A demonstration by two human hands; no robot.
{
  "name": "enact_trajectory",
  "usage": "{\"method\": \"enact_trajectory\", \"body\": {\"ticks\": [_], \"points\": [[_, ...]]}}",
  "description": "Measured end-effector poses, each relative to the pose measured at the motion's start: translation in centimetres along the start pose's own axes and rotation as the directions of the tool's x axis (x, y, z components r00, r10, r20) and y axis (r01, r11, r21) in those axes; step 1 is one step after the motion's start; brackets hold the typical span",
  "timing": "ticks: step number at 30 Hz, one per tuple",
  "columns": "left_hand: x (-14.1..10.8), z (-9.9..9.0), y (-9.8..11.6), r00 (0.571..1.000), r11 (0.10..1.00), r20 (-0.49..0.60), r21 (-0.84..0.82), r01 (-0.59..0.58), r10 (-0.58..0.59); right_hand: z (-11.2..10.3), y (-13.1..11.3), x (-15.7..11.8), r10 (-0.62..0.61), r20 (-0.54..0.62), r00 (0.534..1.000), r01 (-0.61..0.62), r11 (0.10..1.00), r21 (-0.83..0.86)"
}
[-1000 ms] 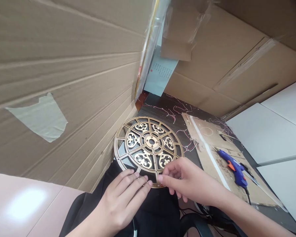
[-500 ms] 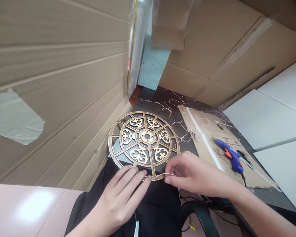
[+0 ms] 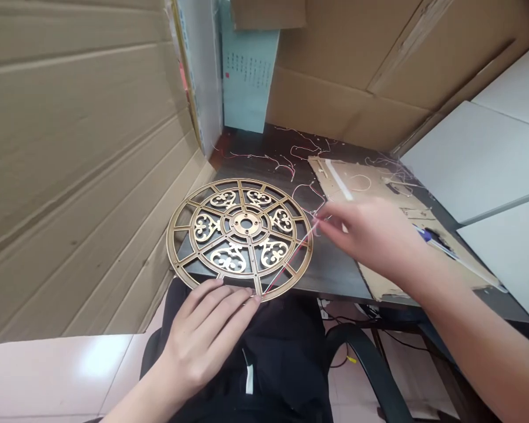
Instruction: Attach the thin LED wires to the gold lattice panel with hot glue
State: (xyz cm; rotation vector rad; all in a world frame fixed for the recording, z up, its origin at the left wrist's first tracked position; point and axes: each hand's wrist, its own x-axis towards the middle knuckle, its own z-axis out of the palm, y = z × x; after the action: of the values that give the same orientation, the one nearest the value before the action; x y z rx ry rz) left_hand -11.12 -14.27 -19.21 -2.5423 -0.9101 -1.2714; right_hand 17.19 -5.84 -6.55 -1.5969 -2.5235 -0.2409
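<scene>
A round bronze-coloured openwork wheel panel lies on the dark table, its near rim reaching past the table edge over my lap. My left hand rests on that near rim with its fingers stretched out flat and its thumb hidden. From beside my left fingertips a thin red-and-white wire runs taut across the panel's right side. My right hand is closed, pinching the wire's far end between thumb and fingers just beyond the panel's right rim.
Several thin loose wires lie across the back of the table. At right is a cardboard sheet with a blue glue gun, mostly hidden behind my right arm. A cardboard wall stands close at left.
My right hand has moved up and away from the near rim, drawing the wire straight across the panel. My left hand stays on the rim. The view has shifted.
</scene>
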Motion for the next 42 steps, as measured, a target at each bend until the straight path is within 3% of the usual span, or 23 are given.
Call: {"method": "enact_trajectory", "body": {"ticks": [2, 5, 9, 11, 15, 19, 24, 28, 31, 34, 37, 40, 42], "points": [[-0.1, -0.2, 0.0, 1.0, 1.0, -0.001, 0.006, 0.01, -0.01, 0.8, -0.1, 0.9, 0.007, -0.061, 0.998, 0.0, 0.993, 0.116], [-0.4, -0.5, 0.0, 1.0, 1.0, 0.004, 0.003, 0.01, -0.01, 2.6, -0.1, 1.8, -0.13, -0.139, 0.982, 0.161, 0.958, 0.239], [-0.6, -0.4, 0.0, 0.999, 1.0, 0.032, -0.016, -0.025, 0.026, 3.9, 0.3, 1.5, -0.265, 0.019, 0.964, 0.25, 0.928, 0.277], [-0.4, -0.1, 0.2, 1.0, 0.999, 0.018, -0.03, -0.018, 0.018, 3.8, 0.3, 0.5, -0.23, 0.057, 0.972, 0.206, 0.938, 0.278], [0.5, 0.4, 0.5, 0.996, 0.995, -0.009, -0.043, 0.091, -0.091, 3.7, -0.3, -2.3, -0.05, -0.027, 0.998, 0.056, 0.927, 0.372], [1.4, 0.4, 0.1, 0.996, 0.99, 0.016, -0.111, 0.086, -0.085, 5.1, -0.8, -4.6, 0.027, -0.062, 0.998, 0.005, 0.887, 0.462], [2.0, 0.4, -1.1, 0.997, 0.983, 0.036, -0.17, 0.072, -0.067, 6.0, 0.4, -3.9, -0.012, -0.053, 0.998, 0.036, 0.883, 0.468], [2.5, 0.6, -1.3, 0.994, 0.966, 0.074, -0.238, 0.098, -0.082, 5.4, 1.6, -1.0, -0.038, -0.063, 0.997, 0.055, 0.951, 0.303], [2.9, 0.6, -0.8, 0.989, 0.952, 0.057, -0.269, 0.145, -0.134, 4.9, 1.9, 0.0, -0.135, 0.07, 0.988, 0.116, 0.968, 0.221], [3.0, 0.4, -0.2, 0.983, 0.941, 0.053, -0.286, 0.182, -0.174, 3.8, 1.4, -1.8, -0.099, 0.208, 0.973, 0.059, 0.98, 0.19], [2.7, 0.0, 0.0, 0.982, 0.943, 0.061, -0.275, 0.188, -0.177, 2.2, -0.3, -4.9, -0.015, 0.049, 0.999, 0.006, 0.984, 0.179], [2.3, -0.2, 0.1, 0.984, 0.953, 0.072, -0.246, 0.174, -0.161, 1.3, -3.0, -7.2, -0.1, -0.16, 0.982, 0.146, 0.939, 0.312], [2.1, -0.2, 0.2, 0.986, 0.959, 0.076, -0.232, 0.16, -0.146, 1.7, -4.8, -7.7, -0.188, -0.204, 0.961, 0.259, 0.873, 0.413]]}}
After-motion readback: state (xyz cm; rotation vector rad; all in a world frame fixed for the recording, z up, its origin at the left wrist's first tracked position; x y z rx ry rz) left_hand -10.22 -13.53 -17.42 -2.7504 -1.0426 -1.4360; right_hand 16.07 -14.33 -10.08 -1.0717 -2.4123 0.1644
